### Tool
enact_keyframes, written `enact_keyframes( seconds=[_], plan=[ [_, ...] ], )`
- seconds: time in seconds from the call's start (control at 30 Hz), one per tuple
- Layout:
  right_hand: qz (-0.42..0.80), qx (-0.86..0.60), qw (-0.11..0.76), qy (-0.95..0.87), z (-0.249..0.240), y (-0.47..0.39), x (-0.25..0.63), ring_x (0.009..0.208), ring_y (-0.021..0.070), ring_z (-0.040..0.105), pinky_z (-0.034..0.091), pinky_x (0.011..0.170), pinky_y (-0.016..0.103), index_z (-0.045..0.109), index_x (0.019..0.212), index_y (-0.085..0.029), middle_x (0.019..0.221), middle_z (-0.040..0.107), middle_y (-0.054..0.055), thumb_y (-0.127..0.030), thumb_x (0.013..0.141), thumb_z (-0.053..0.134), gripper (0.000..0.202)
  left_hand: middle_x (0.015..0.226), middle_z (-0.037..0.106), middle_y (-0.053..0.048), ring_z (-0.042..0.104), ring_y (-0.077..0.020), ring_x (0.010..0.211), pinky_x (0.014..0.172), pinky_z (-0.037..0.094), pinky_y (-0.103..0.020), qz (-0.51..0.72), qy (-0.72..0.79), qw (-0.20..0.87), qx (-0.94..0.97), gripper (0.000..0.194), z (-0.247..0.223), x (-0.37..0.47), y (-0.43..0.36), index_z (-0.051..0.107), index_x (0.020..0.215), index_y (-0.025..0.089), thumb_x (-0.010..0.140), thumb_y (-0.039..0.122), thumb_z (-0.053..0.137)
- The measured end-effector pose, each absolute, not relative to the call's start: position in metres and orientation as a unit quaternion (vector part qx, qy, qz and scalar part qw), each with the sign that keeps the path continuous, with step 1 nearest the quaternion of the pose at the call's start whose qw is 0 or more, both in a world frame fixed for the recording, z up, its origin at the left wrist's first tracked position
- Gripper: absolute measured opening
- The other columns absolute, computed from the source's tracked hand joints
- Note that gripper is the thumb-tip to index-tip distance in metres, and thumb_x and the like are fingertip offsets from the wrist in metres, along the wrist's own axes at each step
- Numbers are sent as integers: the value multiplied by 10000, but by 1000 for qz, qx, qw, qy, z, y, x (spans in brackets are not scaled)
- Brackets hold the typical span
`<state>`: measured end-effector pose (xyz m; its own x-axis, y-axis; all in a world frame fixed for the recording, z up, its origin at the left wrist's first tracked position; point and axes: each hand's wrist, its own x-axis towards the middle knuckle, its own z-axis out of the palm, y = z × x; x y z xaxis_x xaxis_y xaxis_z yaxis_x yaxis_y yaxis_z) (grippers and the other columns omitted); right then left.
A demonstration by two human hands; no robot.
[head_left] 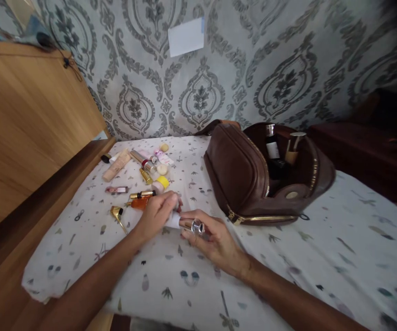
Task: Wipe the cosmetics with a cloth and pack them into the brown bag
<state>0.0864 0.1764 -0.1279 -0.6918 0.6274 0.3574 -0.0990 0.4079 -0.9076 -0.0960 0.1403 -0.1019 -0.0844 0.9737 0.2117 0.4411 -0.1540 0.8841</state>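
Low over the cloth, both hands meet on a white cosmetic bottle [174,221] that lies roughly level. My left hand [157,212] is closed around its white body and hides much of it. The fingers of my right hand [217,241] close about the other end, at the shiny cap [196,226] with its see-through tip. Just beyond my left hand are an orange bottle [140,203], a black and gold tube [143,195] and a jar with a yellow lid [161,184]. A gold dropper-like top [117,212] lies left of my left wrist.
Several cosmetics, among them a beige tube [117,165] and a gold lipstick tube [146,176], lie at the back left. At the right stands an unzipped brown bag [238,168] holding a dark bottle [272,146]. A wooden panel [32,96] borders the left side; patterned wall behind.
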Motion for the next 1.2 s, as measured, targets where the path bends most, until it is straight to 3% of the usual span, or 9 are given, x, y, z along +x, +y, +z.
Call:
enact_keyframes(
  seconds=[0.17,0.3,0.4,0.57,0.7,0.8,0.9,1.03,1.2],
  plan=[
    [594,-179,324,-714,-127,173,88,645,137,600,493,584,243,589,1076,-204,784,677,20,-390,908,617,252,607,632,-9,580,-129,489,421,439,-219,442,562,540,444,499,-104,-104,142,669,771,152,776,648,607],
    [643,-179,307,-678,-125,176,88,686,154,634,493,563,244,570,1071,-220,849,683,34,-417,903,621,263,510,588,11,544,-121,403,363,461,-230,451,555,568,406,463,-105,-97,143,597,621,164,674,609,710],
    [593,-215,363,-686,-123,180,88,688,144,606,488,595,248,606,1011,-218,838,644,18,-402,849,690,259,536,592,12,546,-124,389,321,431,-222,477,570,560,366,471,-102,-93,145,633,712,155,674,620,701],
    [599,-282,396,-636,-119,185,87,522,109,509,408,493,229,546,877,-210,654,629,-16,-448,799,730,312,655,576,18,562,-122,459,322,363,-200,547,580,468,382,539,-102,-93,142,647,1082,168,844,633,511],
    [672,-310,368,-563,-120,188,84,467,105,527,383,449,218,474,808,-215,612,658,-15,-526,763,738,411,1000,659,-62,641,-182,853,736,533,-288,503,581,244,591,487,-110,-95,136,560,1279,196,881,475,582],
    [720,-308,337,-523,-120,189,82,438,114,552,328,387,203,451,803,-220,630,670,-13,-563,736,743,455,1057,646,-90,605,-221,992,874,483,-327,435,551,133,700,402,-114,-96,134,592,1203,178,874,408,626],
    [726,-306,312,-531,-119,189,82,416,106,535,299,375,201,456,812,-218,616,656,-15,-595,766,700,451,899,636,-54,599,-187,850,781,469,-292,416,552,115,714,222,-114,-97,135,629,1002,180,942,362,517],
    [695,-272,338,-573,-119,189,83,505,112,572,374,438,213,543,1036,-209,683,653,-15,-594,814,656,458,706,575,9,547,-146,674,653,425,-255,446,592,151,654,262,-111,-98,139,585,812,188,968,341,440],
    [675,-258,363,-589,-118,191,84,548,121,593,420,469,227,553,999,-200,718,644,-11,-555,798,697,433,751,638,-9,602,-161,706,663,453,-260,444,604,125,649,288,-110,-102,141,618,866,179,984,339,409]
  ],
)
